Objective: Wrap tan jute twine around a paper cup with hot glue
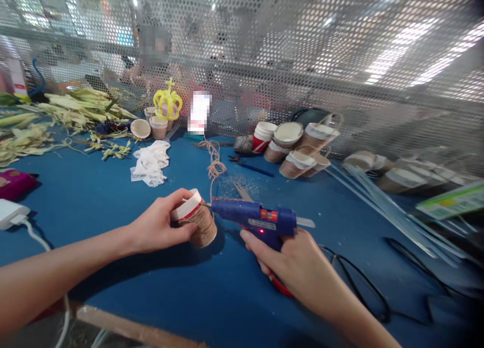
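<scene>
My left hand (162, 222) is wrapped round a small paper cup (203, 226), tilted above the blue table. Brown twine covers most of the cup's side, and a red and white band shows near its rim. In my right hand (289, 259) is a blue hot glue gun (249, 217) with a lit red light and a clear glue stick out of its back. The nozzle points left and meets the cup near the rim; whether it touches I cannot tell. A strand of twine (216, 166) runs from the cup towards the back of the table.
Twine-wrapped cups (298, 161) and pliers (251, 166) lie at the back right. Clear glue sticks (381, 212) and a black cable (359, 282) are on the right. White crumpled cloth (151, 161), dried husks (75, 108) and a yellow crown (167, 103) stand left, before a perforated metal screen (242, 45).
</scene>
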`<state>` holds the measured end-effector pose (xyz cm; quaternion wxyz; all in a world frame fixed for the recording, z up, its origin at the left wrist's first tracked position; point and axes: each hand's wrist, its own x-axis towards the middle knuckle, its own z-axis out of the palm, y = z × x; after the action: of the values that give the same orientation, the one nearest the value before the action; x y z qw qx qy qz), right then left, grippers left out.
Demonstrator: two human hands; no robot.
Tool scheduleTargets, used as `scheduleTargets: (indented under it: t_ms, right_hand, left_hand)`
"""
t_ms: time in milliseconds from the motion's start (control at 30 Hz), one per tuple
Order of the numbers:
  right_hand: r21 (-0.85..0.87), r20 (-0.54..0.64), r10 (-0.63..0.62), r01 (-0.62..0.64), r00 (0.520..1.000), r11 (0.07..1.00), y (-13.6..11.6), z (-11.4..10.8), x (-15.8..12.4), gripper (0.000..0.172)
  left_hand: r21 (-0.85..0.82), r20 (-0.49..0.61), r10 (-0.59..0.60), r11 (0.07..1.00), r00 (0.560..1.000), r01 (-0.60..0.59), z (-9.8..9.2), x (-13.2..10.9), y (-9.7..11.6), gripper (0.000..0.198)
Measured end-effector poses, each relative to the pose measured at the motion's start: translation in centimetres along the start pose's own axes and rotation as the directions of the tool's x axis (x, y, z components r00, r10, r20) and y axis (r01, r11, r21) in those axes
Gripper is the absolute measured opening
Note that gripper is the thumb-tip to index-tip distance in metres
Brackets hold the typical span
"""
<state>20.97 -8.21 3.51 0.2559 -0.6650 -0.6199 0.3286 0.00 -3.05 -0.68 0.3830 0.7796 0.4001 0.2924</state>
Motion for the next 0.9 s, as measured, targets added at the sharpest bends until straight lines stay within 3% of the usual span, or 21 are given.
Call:
scheduleTargets:
  t_ms: [167,433,900]
  right_hand:
    - [-0.027,0.019,0.015,-0.014,1.000,1.000,0.3,-0.1,0.5,0.029]
    - [0.037,0.010,0.057,-0.057,0.998,0.998,-0.5,-0.1,-0.1,0.019]
    - [0.031,-0.011,0.029,-0.029,1.000,0.999,-0.3,0.5,-0.4,0.016]
  left_hand:
    - [0.026,0.000,-0.024,0.999,1.000,0.024,0.0,0.1,0.0,0.028]
    - [-0.014,0.011,0.001,1.000,1.000,-0.001,0.0,0.0,-0.1,0.029]
    - [-0.051,0.020,0.047,0.998,0.999,-0.046,0.0,0.1,-0.1,0.027]
